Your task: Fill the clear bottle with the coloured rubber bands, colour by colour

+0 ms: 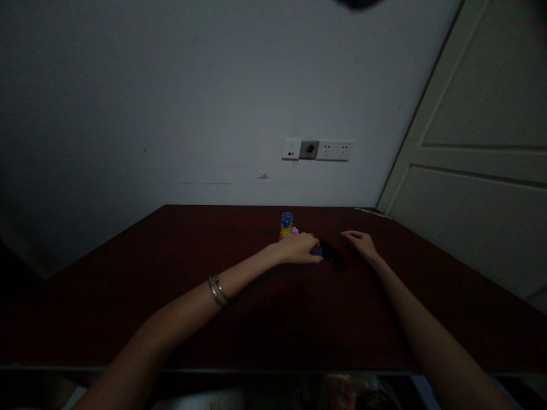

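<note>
My left hand (299, 249) reaches across the table, its thumb and fingers curled around small blue pieces (317, 251) that look like beads. Beside these lies a heap of shiny black pieces (333, 255), too dark to make out singly. Just behind my left hand stands a clear jar (286, 224), filled in layers of blue, yellow and pinkish-red, its lower part hidden by the hand. A small pink object (294, 230) sits against it. To the right of the black heap, my right hand (361, 244) rests on the table with fingers stretched out, holding nothing visible.
The dark red table (205, 239) meets a pale wall (192, 102) with sockets and switches (318, 150). A panelled door (482, 148) stands at the right. Below the front edge, shelf contents are partly visible, including a plastic bag (350, 390). The light is dim.
</note>
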Demonstrator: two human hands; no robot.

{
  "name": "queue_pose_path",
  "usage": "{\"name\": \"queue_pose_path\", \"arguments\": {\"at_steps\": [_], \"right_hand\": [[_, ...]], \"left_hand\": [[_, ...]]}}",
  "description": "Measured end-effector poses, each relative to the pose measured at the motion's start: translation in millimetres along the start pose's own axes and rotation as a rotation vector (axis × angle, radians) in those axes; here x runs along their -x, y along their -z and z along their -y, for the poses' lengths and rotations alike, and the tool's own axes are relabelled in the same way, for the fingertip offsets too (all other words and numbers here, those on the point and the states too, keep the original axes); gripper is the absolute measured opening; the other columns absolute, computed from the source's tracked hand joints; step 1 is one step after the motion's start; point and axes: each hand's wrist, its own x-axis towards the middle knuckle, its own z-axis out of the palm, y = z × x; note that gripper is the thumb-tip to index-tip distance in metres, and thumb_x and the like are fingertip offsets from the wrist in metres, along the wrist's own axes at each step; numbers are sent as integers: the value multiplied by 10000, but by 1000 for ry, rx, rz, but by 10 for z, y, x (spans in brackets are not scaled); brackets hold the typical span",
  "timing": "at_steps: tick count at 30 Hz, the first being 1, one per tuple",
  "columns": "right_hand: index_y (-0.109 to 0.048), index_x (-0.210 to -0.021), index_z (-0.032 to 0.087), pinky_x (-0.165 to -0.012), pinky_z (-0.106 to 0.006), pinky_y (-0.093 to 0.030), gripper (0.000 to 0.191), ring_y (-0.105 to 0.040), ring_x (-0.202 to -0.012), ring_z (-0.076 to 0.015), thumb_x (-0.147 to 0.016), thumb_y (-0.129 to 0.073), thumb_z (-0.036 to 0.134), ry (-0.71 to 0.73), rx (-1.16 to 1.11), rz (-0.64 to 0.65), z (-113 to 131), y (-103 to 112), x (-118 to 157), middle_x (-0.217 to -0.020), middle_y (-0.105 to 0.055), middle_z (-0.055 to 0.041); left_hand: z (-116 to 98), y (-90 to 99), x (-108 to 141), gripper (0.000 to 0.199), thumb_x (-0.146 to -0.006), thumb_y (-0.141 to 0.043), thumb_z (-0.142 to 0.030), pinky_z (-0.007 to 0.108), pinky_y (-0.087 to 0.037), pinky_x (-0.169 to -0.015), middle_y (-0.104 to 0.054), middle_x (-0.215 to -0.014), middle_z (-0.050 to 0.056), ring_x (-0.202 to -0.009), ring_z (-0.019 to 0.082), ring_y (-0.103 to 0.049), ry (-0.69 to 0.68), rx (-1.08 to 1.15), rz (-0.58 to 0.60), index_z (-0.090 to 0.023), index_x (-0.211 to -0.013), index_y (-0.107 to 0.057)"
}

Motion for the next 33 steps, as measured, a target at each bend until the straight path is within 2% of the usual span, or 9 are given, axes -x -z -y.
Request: {"name": "queue_pose_path", "arguments": {"at_steps": [4,6,9,14,19,25,29,33], "right_hand": [[-695,-781,103,-487,-228,-409,390,-570,-594,-151,-568,-640,425,20,-37,-42,-2,-14,1,-746,-680,-82],[-695,-765,106,-486,-227,-408,376,-568,-595,-149,-567,-642,420,24,-41,-54,10,-21,8,-744,-680,-81],[-694,-765,103,-477,-227,-404,376,-559,-578,-144,-569,-640,418,29,-49,-62,19,-24,13,-731,-678,-80],[-693,-796,91,-452,-224,-383,393,-527,-521,-124,-576,-625,409,26,-38,-35,19,-18,12,-681,-667,-72],[-701,-778,98,-481,-231,-390,368,-532,-537,-128,-569,-620,390,31,0,-38,44,-22,14,-687,-671,-69],[-706,-757,110,-519,-242,-400,351,-553,-585,-147,-554,-624,384,42,-6,-46,40,-22,3,-714,-676,-71],[-708,-745,114,-537,-252,-413,341,-566,-608,-162,-553,-627,384,45,-12,-48,43,-27,3,-705,-677,-72],[-709,-734,122,-546,-254,-428,316,-584,-629,-172,-550,-638,370,48,-19,-44,32,-30,-8,-723,-685,-73]], "left_hand": [[28,-315,-128,471,-788,-439,-525,353,-466,-694,-557,-1063,139,-886,259,-588,116,-128,165,-141,-1023,-578],[62,-423,-187,503,-790,-429,-542,368,-476,-717,-525,-1113,147,-923,272,-585,172,-168,206,-150,-1084,-546],[105,-532,-282,457,-802,-446,-499,372,-480,-743,-509,-1136,148,-955,275,-580,205,-208,207,-166,-1102,-537],[141,-636,-403,317,-817,-458,-376,354,-488,-741,-550,-1101,127,-939,260,-592,217,-213,147,-158,-1008,-585],[150,-684,-425,228,-798,-466,-256,343,-487,-737,-607,-1032,118,-918,253,-606,219,-210,68,-161,-948,-609],[162,-664,-395,199,-762,-479,-189,332,-487,-690,-648,-933,130,-865,261,-624,212,-196,71,-147,-876,-638],[207,-615,-358,198,-751,-502,-203,295,-475,-682,-654,-926,131,-853,239,-624,193,-171,65,-147,-864,-654],[266,-488,-333,188,-735,-520,-196,255,-453,-695,-672,-873,76,-821,189,-618,135,-64,23,-171,-843,-672]]}}
